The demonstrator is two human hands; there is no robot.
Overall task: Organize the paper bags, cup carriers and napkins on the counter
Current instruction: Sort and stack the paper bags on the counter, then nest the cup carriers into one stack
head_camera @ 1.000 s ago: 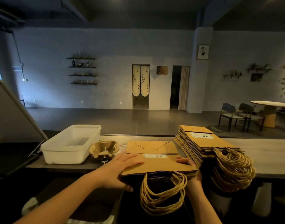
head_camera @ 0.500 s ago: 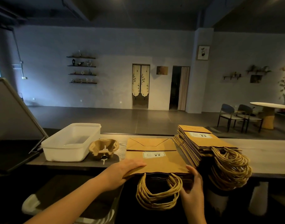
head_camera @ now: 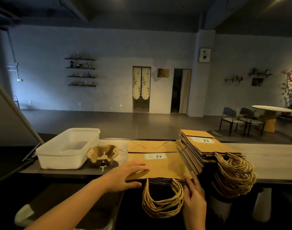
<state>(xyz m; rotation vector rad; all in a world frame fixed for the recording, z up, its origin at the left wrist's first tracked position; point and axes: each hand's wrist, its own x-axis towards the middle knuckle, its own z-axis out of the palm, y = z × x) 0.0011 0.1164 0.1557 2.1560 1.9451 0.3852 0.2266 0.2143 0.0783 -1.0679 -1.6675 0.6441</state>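
Head view: a low stack of flat brown paper bags (head_camera: 156, 166) is seen lying at the near edge of the grey wooden counter (head_camera: 274, 161), white label up, with its twisted paper-rope handles (head_camera: 161, 205) hanging over the edge. The stack's near left corner is pinched by the left hand (head_camera: 125, 176), fingers spread on top and thumb tucked under the edge. The right hand (head_camera: 194, 196) is held loose below the near right corner, straight fingertips (head_camera: 189, 180) set against the bag edges just beside the handles; nothing is grasped there.

Touching the low stack's right side, a taller stack of brown paper bags (head_camera: 206, 146) is fanned and leaning, its rope loops bunched over the counter edge. To the left, a moulded brown pulp cup carrier (head_camera: 103, 153) is set just beside a white translucent plastic tub (head_camera: 67, 148).

Beyond the counter, a dim grey room is shown: dark wall shelves (head_camera: 80, 72) with small ornaments, an open doorway (head_camera: 178, 90), and at far right a round white table (head_camera: 273, 109) with dark chairs (head_camera: 231, 118).
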